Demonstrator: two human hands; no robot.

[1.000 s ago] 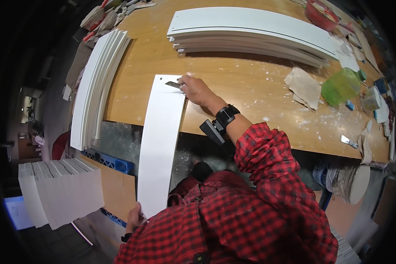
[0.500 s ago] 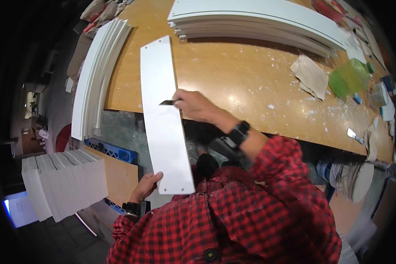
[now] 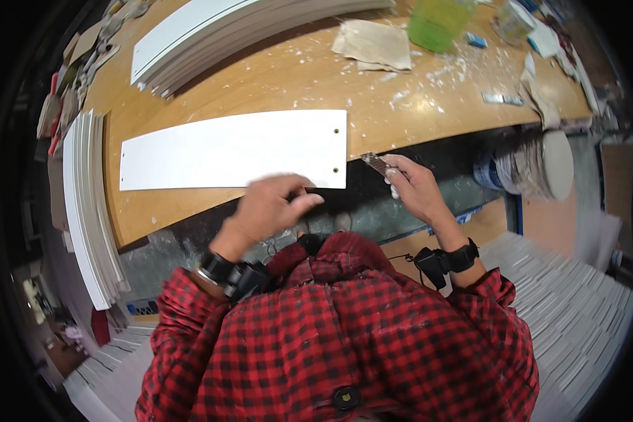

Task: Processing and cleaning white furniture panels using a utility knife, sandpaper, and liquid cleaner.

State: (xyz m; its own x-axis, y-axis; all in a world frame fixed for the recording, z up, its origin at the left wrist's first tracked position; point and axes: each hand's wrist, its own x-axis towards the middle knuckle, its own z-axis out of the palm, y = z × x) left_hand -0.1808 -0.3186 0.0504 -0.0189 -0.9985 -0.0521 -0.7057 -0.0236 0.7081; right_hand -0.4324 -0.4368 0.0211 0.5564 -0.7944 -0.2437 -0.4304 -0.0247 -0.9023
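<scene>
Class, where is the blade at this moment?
In the head view, the blade is right of centre, in the person's right hand, just past the right end of the single white board, near the table's front edge.

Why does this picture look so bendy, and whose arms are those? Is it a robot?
No robot here! A person in a red and black checked shirt wears a camera on their head. It looks down, and its very wide lens makes straight edges curve.

Those are the person's own hands. The right hand holds a small flat blade. The left hand is at the near edge of a white board; it's blurry, so I can't tell whether it's gripping.

The board lies on a wooden table, poking partly over the edge. Also on the table are a pile of white boards, a folded cloth and a green container.
</scene>
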